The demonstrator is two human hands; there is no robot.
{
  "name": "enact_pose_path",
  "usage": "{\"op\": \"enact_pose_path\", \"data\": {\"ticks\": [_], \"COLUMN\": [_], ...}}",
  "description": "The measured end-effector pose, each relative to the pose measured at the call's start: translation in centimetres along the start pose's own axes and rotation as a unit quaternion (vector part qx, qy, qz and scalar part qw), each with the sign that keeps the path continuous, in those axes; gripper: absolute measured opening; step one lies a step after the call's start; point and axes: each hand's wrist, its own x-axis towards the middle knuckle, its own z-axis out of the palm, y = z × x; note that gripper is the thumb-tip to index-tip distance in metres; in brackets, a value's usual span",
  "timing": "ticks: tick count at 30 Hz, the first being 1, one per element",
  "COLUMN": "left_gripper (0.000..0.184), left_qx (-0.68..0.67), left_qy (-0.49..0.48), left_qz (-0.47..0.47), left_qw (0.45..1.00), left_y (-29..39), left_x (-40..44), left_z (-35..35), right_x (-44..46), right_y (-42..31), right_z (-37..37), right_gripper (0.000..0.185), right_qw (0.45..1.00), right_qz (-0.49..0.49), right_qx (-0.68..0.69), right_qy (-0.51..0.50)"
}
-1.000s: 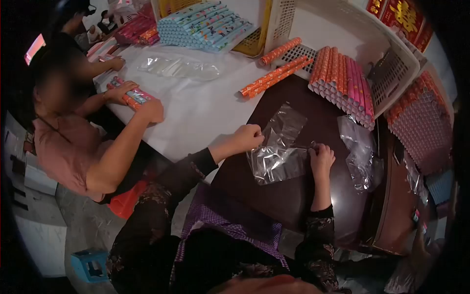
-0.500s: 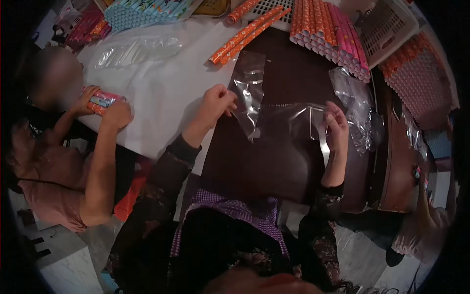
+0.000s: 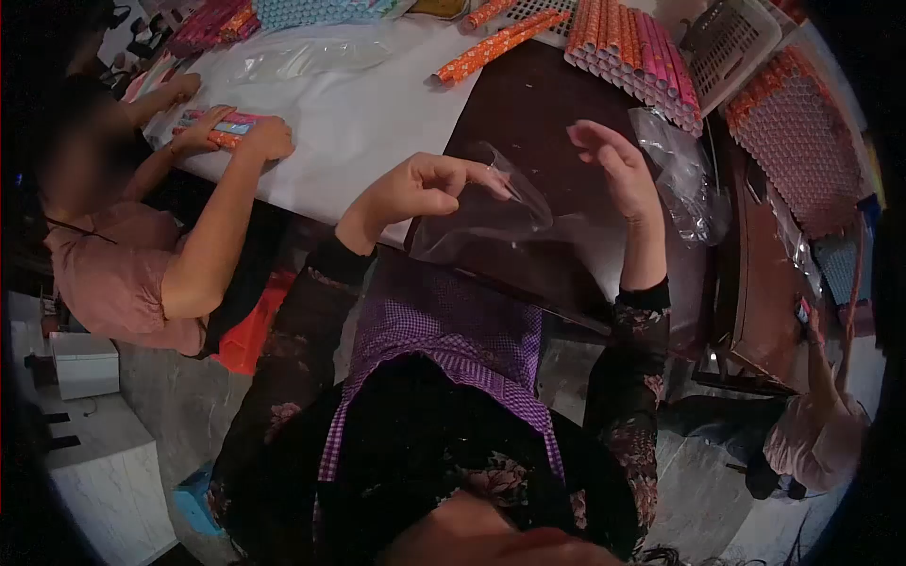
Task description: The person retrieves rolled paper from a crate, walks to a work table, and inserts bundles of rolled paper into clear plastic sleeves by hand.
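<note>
My left hand point(image 3: 415, 193) is over the dark brown table near its front edge. Its fingers are stretched out to the right, and the thumb stands apart from them. A clear plastic bag point(image 3: 530, 203) lies around its fingertips; whether they are inside the bag or behind its film I cannot tell. My right hand point(image 3: 618, 174) is raised to the right of the bag, open, with fingers curved and nothing in them. Beyond my hands, orange patterned paper rolls point(image 3: 495, 49) lie across the edge of the white sheet.
Orange and pink rolls point(image 3: 632, 57) are stacked at the back, beside a white plastic basket point(image 3: 731, 52). Crumpled clear bags point(image 3: 679, 174) lie to the right. On the left, a person's hands point(image 3: 264, 140) hold a bundle of rolls point(image 3: 222, 127). Another person is at the far right.
My right hand has come off the plastic bag and opened. My left fingers have straightened towards the bag, which was stretched between both hands. The view has shifted.
</note>
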Motion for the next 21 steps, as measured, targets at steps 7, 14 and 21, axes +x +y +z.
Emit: {"op": "enact_pose_path", "data": {"ticks": [7, 14, 21], "left_gripper": [0.024, 0.012, 0.007], "left_qx": [-0.099, -0.049, -0.079], "left_qy": [0.066, 0.156, 0.261], "left_qz": [0.042, -0.006, -0.047], "left_qw": [0.992, 0.986, 0.961], "left_y": [2.6, 2.5, 1.2], "left_x": [-0.8, -2.5, -2.1], "left_z": [0.3, -4.5, -6.4], "right_x": [1.0, 0.2, -0.5], "right_y": [4.4, 2.6, 0.4], "right_z": [7.9, 7.3, 3.6], "right_gripper": [0.074, 0.028, 0.03], "right_qw": [0.864, 0.869, 0.916], "right_qz": [0.194, 0.129, 0.146], "right_qx": [0.375, 0.441, 0.36], "right_qy": [-0.273, -0.184, -0.103]}}
